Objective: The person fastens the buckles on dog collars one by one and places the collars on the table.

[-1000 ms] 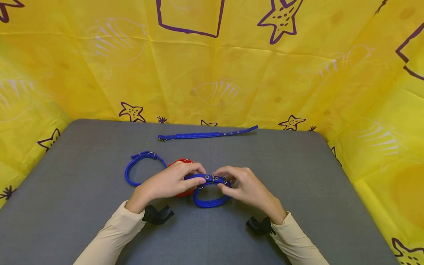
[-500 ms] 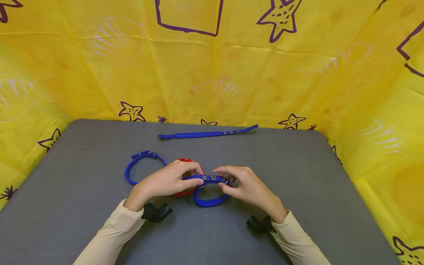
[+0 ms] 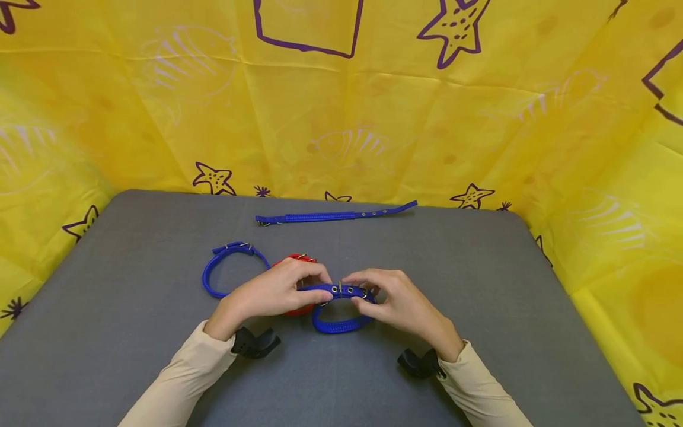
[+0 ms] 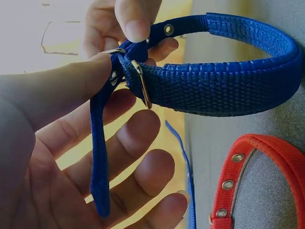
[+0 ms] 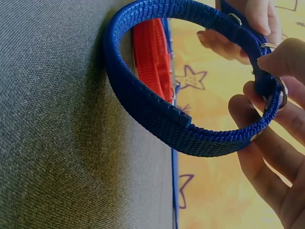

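Both hands hold a blue dog collar (image 3: 341, 327), buckled into a loop, over the near middle of the table. My left hand (image 3: 272, 290) pinches its strap between thumb and forefinger. In the left wrist view, the free strap end (image 4: 98, 157) hangs past the thumb, while the other fingers are loosely spread. A metal loop (image 4: 142, 85) crosses the band there. My right hand (image 3: 400, 299) pinches the collar beside its metal fittings, as the right wrist view shows. Two eyelets lie between the hands. Behind the left hand, a red collar (image 3: 303, 257) is partly hidden.
Left of the red collar lies another blue collar (image 3: 207, 277), closed into a ring. Farther back, a blue collar (image 3: 320, 217) lies stretched out straight on the grey table (image 3: 453, 255). Yellow patterned cloth (image 3: 288, 118) rises behind and at the sides.
The metal loop has shifted slightly left along the strap between the hands. My left hand moved a little left, then back right; the right hand has stayed nearly still.
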{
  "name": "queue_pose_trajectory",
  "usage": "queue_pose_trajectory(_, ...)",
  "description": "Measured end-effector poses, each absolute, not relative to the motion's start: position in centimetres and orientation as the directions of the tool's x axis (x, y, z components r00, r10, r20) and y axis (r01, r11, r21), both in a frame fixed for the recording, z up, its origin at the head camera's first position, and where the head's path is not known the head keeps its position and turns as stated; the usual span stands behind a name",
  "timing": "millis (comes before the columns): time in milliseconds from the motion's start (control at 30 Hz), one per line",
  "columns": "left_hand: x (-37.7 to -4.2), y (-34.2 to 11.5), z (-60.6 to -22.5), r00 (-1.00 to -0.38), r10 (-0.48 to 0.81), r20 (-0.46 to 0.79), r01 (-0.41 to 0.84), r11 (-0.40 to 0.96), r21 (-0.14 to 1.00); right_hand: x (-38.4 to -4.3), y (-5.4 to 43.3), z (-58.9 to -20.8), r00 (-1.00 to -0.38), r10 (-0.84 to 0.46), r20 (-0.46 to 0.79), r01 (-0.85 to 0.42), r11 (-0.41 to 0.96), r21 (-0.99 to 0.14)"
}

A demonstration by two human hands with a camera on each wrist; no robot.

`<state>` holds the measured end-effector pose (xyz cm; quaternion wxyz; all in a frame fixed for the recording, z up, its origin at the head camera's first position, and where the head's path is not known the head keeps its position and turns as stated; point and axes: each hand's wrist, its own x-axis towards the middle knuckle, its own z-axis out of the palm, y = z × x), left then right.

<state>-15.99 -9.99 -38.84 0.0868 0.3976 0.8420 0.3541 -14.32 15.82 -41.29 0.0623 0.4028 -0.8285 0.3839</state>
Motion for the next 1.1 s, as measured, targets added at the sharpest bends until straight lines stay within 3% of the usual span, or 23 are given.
queue_pose_trajectory(367, -15.93, -10.08, -38.53, -0.682, 0.715, 0.153, 0.604, 0.433, 0.669, -14.23, 15.79, -41.2, -0.666, -0.623, 0.41, -0.719, 0.392, -0.574)
queue_pose_trajectory(667, -15.93, -10.32, -38.21, -0.725, 0.682, 0.098, 0.547, 0.483, 0.684, -14.46, 15.98, -41.24, -0.677, -0.623, 0.391, -0.712, 0.421, -0.563)
queue_pose_trajectory(933, -15.92, -10.58, -38.21, -0.706, 0.709, 0.003, 0.493, 0.488, 0.72, -14.56, 15.98, -41.45, -0.649, -0.643, 0.407, -0.736, 0.394, -0.551)
queue_pose_trajectory(1100, -15.78, -10.49, -38.18, -0.712, 0.7, 0.053, 0.536, 0.493, 0.685, -14.51, 15.91, -41.39, -0.637, -0.651, 0.412, -0.746, 0.387, -0.543)
